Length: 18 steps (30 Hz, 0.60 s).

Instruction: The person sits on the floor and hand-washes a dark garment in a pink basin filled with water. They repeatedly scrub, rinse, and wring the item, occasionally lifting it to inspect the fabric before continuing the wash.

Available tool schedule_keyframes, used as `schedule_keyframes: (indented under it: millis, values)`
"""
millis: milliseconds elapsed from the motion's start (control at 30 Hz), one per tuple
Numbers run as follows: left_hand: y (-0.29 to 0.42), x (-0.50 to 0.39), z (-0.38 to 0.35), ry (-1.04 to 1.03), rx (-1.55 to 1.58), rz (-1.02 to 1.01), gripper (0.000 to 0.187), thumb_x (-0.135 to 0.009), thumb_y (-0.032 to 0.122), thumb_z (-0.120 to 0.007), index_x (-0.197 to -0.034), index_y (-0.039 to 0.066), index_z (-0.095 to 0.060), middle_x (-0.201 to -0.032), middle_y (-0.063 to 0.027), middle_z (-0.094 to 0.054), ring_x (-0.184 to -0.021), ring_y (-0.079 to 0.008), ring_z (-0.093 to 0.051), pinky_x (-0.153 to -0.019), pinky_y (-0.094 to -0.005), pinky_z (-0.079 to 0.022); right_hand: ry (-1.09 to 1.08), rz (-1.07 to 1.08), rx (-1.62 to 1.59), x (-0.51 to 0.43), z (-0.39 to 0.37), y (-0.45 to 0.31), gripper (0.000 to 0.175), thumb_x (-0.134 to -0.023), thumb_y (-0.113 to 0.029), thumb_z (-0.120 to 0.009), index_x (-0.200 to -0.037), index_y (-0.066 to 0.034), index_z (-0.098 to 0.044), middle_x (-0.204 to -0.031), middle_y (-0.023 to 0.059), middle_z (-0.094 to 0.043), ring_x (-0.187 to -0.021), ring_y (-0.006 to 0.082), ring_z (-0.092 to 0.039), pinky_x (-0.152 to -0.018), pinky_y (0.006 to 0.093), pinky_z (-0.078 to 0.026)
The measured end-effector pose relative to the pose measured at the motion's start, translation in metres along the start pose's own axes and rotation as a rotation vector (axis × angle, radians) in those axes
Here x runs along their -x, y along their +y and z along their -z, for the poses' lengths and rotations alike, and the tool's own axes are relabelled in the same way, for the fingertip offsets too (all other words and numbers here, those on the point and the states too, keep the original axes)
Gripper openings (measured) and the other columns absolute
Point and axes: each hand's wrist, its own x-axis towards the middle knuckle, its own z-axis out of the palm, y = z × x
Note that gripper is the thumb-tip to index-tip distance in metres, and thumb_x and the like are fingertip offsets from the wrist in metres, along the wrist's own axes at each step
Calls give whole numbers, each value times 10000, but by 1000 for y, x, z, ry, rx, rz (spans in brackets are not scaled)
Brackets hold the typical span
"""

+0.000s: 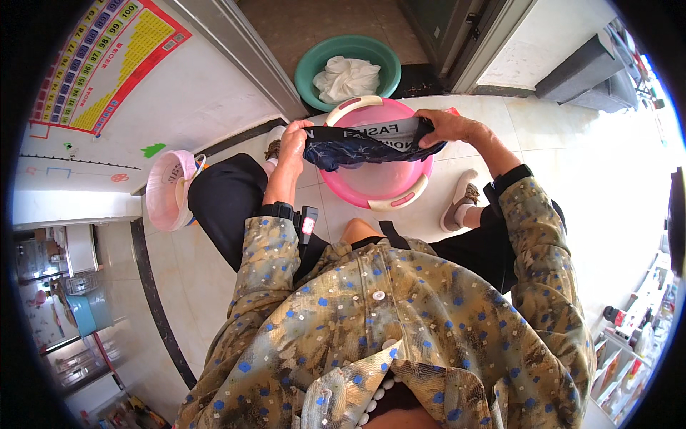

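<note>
A pair of dark blue patterned underpants (370, 146) with a lettered elastic waistband is stretched sideways between my hands. My left hand (292, 147) grips one end of the waistband, and my right hand (447, 128) holds the other, its thumb over the edge. Below the garment a pink plastic basin (343, 187) with cream handles stands on the floor between my feet; it seems to hold cloudy water. Beyond it, a green plastic basin (304, 69) holds a bunched white cloth (351, 79).
A lined pink bin (161, 193) stands by the wall, left of my knee. The green basin is at a doorway with a metal frame (252, 61). A dark grey object (581, 69) lies at upper right; crowded shelves (621, 359) stand at lower right.
</note>
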Motion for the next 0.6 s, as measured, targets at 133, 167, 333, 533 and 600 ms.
schedule_keyframes:
  millis: [133, 167, 333, 533, 600]
  values:
    - [9, 7, -7, -83, 89, 162, 209, -847, 228, -508, -945, 63, -589, -871, -25, -594, -824, -124, -549, -723, -261, -441, 153, -68, -365, -15, -1, 14, 459, -768, -296, -681, -1120, -33, -547, -953, 58, -611, -906, 167, -549, -838, 294, -425]
    - [12, 10, -9, -174, 61, 146, 269, -835, 282, -539, -969, 55, -588, -872, -27, -601, -804, -118, -559, -702, -255, -447, 211, -142, -526, -20, 0, 19, 450, -786, -309, -666, -1118, -30, -549, -957, 54, -611, -900, 161, -549, -836, 290, -424]
    - [15, 24, -21, -424, -230, 95, 478, -792, 362, -651, -1095, 2, -569, -937, -49, -620, -817, -112, -583, -712, -239, -463, 250, -184, -757, -33, -4, 43, 374, -854, -335, -567, -1095, -49, -571, -1003, 55, -608, -929, 164, -542, -874, 287, -386]
    - [8, 23, -31, -334, -242, 158, 390, -839, 280, -607, -1119, 10, -569, -975, -30, -605, -878, -91, -538, -785, -247, -426, 259, -166, -825, -43, -15, 52, 310, -868, -303, -536, -1036, -46, -579, -1024, 59, -600, -958, 167, -532, -880, 301, -378]
    - [5, 19, -33, -261, -340, 40, 403, -849, 304, -594, -1125, 11, -567, -990, -10, -597, -911, -78, -521, -805, -234, -401, 311, -178, -811, -43, -17, 48, 295, -872, -294, -531, -1020, -44, -579, -1024, 64, -599, -959, 163, -536, -870, 298, -393]
